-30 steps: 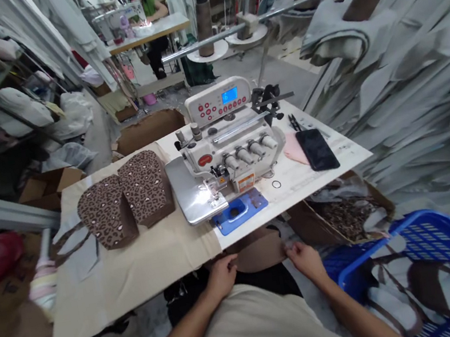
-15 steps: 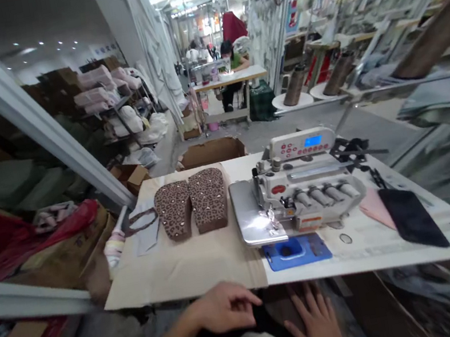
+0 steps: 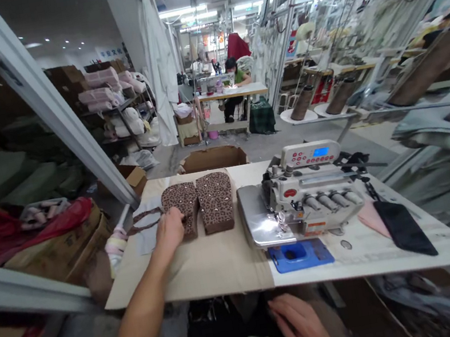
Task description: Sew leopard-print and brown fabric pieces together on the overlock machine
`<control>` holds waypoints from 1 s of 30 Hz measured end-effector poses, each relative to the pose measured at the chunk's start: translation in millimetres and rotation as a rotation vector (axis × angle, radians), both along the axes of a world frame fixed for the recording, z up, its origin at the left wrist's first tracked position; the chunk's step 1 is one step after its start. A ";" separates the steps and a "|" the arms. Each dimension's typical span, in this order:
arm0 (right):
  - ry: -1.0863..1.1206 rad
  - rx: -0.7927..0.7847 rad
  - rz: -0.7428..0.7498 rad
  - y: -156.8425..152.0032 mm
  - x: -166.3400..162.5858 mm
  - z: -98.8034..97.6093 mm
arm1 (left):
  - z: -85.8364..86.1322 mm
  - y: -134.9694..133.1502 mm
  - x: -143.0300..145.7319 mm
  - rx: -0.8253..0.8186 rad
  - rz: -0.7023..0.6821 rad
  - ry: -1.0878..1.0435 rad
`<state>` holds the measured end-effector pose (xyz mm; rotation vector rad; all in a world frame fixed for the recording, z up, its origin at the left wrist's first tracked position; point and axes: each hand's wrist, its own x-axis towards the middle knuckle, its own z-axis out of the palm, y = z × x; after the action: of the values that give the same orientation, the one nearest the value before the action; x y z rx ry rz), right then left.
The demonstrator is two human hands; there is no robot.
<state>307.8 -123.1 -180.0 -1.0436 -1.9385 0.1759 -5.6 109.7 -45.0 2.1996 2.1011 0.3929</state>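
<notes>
Two stacks of brown leopard-print fabric pieces stand side by side on the table, a left stack (image 3: 182, 200) and a right stack (image 3: 215, 199). My left hand (image 3: 169, 229) reaches out and rests on the front of the left stack, fingers curled over its edge. My right hand (image 3: 301, 324) lies low by my lap under the table edge, fingers loosely spread on dark fabric. A white overlock sewing machine (image 3: 306, 196) sits to the right of the stacks, with a blue plate (image 3: 300, 254) in front of it.
A black phone (image 3: 401, 227) on a pink piece lies at the table's right. Grey fabric strips (image 3: 147, 231) lie left of the stacks. Cardboard boxes (image 3: 213, 159) and a red bag (image 3: 22, 227) stand around. Another person sits at a far table (image 3: 231, 93).
My left hand has risen from below the table edge and reached forward onto the left leopard-print stack. My right hand stays low near my lap. The camera has tilted slightly upward.
</notes>
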 end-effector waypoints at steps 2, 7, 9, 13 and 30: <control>0.061 0.041 0.018 13.3 -19.0 16.6 | 3.5 -7.3 5.5 0.014 -0.009 -0.092; 0.115 0.109 -0.128 40.2 -68.2 32.1 | 14.4 -75.8 10.7 -0.267 -0.818 -0.553; 0.022 0.041 -0.026 54.7 -83.3 40.8 | 22.7 -101.2 2.5 -0.409 -1.120 -0.664; -0.075 -0.116 0.181 100.8 -91.1 69.2 | 26.9 -108.3 -24.0 -0.035 -0.722 -0.692; -0.250 -0.005 0.221 80.0 -57.6 42.5 | -56.8 -96.6 -47.0 0.093 -0.343 -0.306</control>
<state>250.2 -43.1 -137.5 -0.8851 -2.2814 0.1799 -52.6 13.2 -101.7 2.3140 1.5479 0.7515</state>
